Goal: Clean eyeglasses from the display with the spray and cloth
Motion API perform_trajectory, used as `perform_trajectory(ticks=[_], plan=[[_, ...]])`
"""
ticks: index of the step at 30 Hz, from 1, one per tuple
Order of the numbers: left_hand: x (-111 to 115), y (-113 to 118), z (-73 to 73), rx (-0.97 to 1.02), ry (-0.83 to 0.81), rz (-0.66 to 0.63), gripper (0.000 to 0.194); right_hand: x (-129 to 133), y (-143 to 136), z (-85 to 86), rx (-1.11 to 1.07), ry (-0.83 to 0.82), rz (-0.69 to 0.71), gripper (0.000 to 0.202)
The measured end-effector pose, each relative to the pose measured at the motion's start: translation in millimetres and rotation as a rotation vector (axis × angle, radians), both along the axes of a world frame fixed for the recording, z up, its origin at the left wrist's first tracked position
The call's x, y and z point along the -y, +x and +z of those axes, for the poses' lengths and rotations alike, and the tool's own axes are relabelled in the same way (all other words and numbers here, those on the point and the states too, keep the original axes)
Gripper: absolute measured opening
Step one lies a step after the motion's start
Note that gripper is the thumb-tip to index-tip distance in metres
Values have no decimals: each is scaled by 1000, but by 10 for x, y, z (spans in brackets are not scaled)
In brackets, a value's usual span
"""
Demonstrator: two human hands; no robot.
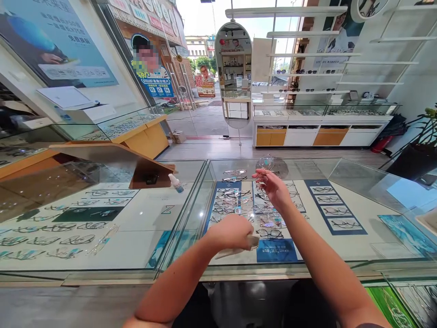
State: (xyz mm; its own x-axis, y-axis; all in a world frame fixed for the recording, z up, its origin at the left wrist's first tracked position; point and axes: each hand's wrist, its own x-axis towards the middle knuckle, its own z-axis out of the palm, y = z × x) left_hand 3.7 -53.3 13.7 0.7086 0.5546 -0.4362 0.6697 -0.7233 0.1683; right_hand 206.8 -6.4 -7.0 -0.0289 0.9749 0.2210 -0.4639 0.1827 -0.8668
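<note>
My left hand (235, 231) is closed in a fist over the near part of the glass counter (235, 269). It grips a cream-coloured cloth (253, 241), part of which hangs out below the fingers. Farther forward, my right hand (272, 187) is raised over the display with its fingertips drawn together. What they pinch, if anything, is too small to make out. Right behind those fingers is a pair of dark eyeglasses (275, 173). Left of them, clear-rimmed eyeglasses (235, 172) and several dark frames sit in rows. Black-rimmed eyeglasses (270, 233) lie between my hands, nearer to me.
A round tabletop mirror (277, 167) stands at the counter's far edge. On the left counter section is a small white bottle (176, 183) beside a brown board (150, 171). A blue tray (336, 209) of eyeglasses lies right. An oval standing mirror (234, 77) rises beyond.
</note>
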Motion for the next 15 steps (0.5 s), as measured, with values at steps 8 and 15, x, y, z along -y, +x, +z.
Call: perform_trajectory(ticks=[8, 15], plan=[[-290, -115, 50, 471, -540, -217, 39, -16, 16, -32, -23, -4, 17, 35], [-547, -144, -3, 1121, -790, 373, 58, -6, 28, -22, -19, -7, 22, 34]])
